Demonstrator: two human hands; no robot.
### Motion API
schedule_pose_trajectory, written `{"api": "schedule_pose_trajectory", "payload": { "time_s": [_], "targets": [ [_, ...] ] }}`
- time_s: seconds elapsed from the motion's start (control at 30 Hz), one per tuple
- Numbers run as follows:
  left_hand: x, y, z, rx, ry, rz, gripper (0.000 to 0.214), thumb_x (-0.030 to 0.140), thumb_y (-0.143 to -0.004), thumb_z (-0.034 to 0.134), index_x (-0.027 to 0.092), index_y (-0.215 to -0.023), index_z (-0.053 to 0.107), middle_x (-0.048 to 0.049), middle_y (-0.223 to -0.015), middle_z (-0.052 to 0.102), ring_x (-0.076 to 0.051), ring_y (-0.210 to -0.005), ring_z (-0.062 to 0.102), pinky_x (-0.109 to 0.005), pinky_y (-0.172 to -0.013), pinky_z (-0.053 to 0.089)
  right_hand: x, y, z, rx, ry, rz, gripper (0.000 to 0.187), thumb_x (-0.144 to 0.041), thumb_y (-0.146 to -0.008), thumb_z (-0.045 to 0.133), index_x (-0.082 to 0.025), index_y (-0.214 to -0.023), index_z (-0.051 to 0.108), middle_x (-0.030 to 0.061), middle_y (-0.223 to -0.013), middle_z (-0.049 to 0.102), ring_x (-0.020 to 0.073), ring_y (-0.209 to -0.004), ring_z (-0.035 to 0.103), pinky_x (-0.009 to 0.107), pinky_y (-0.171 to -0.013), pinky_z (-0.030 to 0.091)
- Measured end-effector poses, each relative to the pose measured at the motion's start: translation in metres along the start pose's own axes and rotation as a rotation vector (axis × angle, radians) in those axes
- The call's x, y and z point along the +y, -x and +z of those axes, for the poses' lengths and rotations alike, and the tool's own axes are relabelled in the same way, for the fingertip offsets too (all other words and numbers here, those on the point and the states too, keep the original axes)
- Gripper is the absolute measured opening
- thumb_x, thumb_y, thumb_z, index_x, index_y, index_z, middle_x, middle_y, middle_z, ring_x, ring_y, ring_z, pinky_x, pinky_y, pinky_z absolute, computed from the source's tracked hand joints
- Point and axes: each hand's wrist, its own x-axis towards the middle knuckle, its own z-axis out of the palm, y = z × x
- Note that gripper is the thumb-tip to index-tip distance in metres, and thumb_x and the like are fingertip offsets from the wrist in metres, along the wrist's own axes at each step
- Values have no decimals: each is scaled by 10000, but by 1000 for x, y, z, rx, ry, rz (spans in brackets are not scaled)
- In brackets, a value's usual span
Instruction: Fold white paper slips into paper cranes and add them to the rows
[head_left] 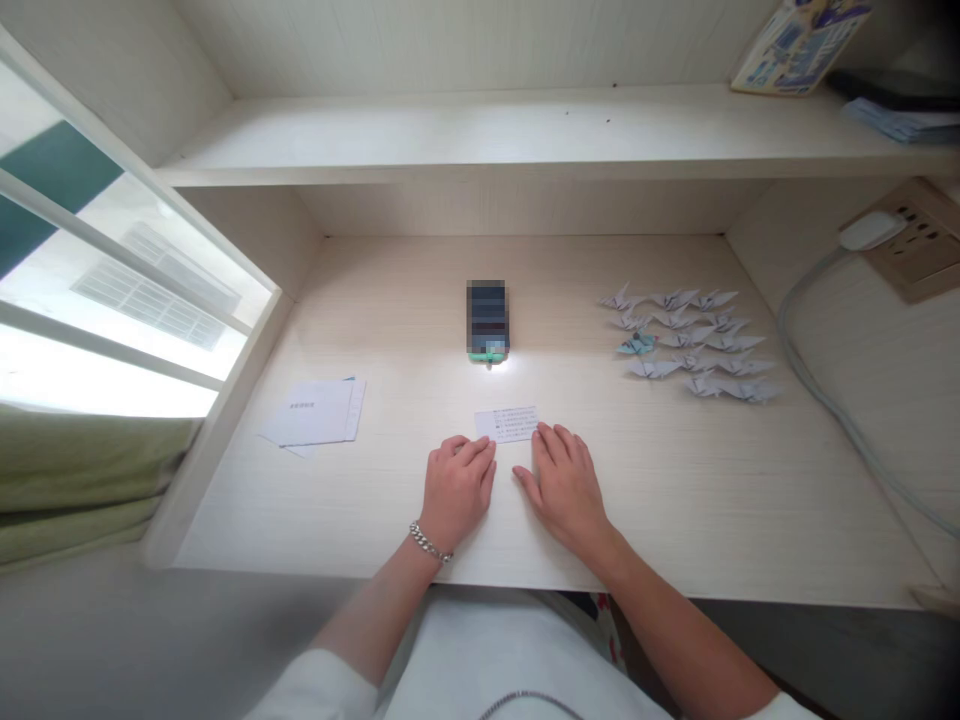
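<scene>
A small white printed paper (508, 423) lies flat on the pale wooden desk (675, 500) in front of me. My left hand (454, 488), with a silver bracelet at the wrist, rests on the desk with its fingers curled and their tips on the paper's left edge. My right hand (564, 485) lies flat with fingers stretched out, their tips touching the paper's right edge. Both hands press the paper down; neither lifts it. Just beyond the paper a phone (488, 320) stands propped, with a bright light at its base.
Several folded paper cranes (690, 345) lie in rows at the right. A few white sheets (315, 413) are stacked at the left. A wall socket with a white plug (874, 230) and cable is at the right. A shelf (525, 135) runs above.
</scene>
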Motion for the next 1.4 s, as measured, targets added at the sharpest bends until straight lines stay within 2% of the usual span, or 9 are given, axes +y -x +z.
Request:
{"api": "schedule_pose_trajectory", "payload": {
  "time_s": [0.1, 0.17, 0.3, 0.43, 0.57, 0.83, 1.03, 1.13, 1.4],
  "targets": [
    [-1, -1, -1, -23, 4, 19, 296, 237, -860, 439, 239, -1124, 573, -38, -1170, 587, -241, -1006, 443, -406, -801, 378, -17, -4, 2, 6, -19, -65, 472, -383, -880, 395, -134, -1276, 453, 107, -1403, 356, 314, -1289, 256, 499, -1041, 183],
    [-3, -2, -2, -34, 7, 29, 303, 233, -863, 433, 247, -1136, 564, -34, -1166, 587, -238, -1001, 442, -402, -798, 375, -21, -5, 5, -20, -53, -136, 440, -343, -906, 343, -163, -1298, 428, 76, -1385, 394, 264, -1289, 282, 453, -1041, 215],
    [-5, -5, -4, -42, -4, 17, 273, 251, -876, 409, 264, -1090, 578, -33, -1097, 611, -229, -967, 450, -380, -771, 372, -8, -5, 7, -42, -44, -85, 498, -385, -893, 366, -139, -1325, 388, 109, -1387, 382, 272, -1290, 291, 462, -1022, 242],
    [-4, -20, -4, -46, -46, -22, 258, 322, -881, 389, 237, -1017, 592, -61, -861, 613, -218, -856, 471, -362, -738, 370, 4, -3, 7, -33, -29, -72, 495, -356, -893, 372, -131, -1334, 370, 107, -1400, 360, 256, -1298, 285, 459, -1035, 225],
    [-4, -46, -2, -11, -99, -107, 347, 399, -828, 471, 190, -1097, 539, -98, -929, 554, -233, -879, 464, -360, -760, 379, 3, -3, 6, -15, -32, -79, 487, -348, -890, 382, -134, -1327, 380, 109, -1395, 369, 259, -1296, 290, 465, -1033, 229],
    [-4, -74, -4, -144, -72, -155, 281, 369, -708, 622, 176, -904, 568, -95, -968, 537, -238, -924, 484, -342, -792, 392, 3, -4, 6, 6, -54, -79, 477, -349, -884, 393, -133, -1310, 404, 111, -1381, 390, 266, -1284, 311, 464, -1027, 238],
    [-3, -83, -7, -277, -68, -204, 303, 354, -704, 607, 204, -961, 554, -69, -866, 614, -237, -851, 543, -323, -700, 414, 4, -4, 4, 5, -64, -87, 473, -347, -883, 394, -132, -1304, 412, 109, -1371, 407, 269, -1276, 319, 462, -1025, 240],
    [-3, -83, -7, -299, -60, -219, 282, 359, -697, 611, 210, -933, 574, -74, -910, 604, -234, -877, 540, -304, -677, 421, 4, -5, 3, 5, -73, -95, 470, -346, -881, 403, -136, -1301, 416, 104, -1365, 417, 264, -1268, 329, 456, -1024, 249],
    [-12, -48, -10, -118, -24, -141, 371, 334, -718, 616, 195, -1054, 544, -91, -1009, 512, -230, -934, 482, -349, -833, 403, 5, -3, 0, 14, -115, -124, 398, -326, -879, 416, -172, -1239, 485, 74, -1324, 472, 274, -1268, 322, 477, -1020, 257]
  ]
}}
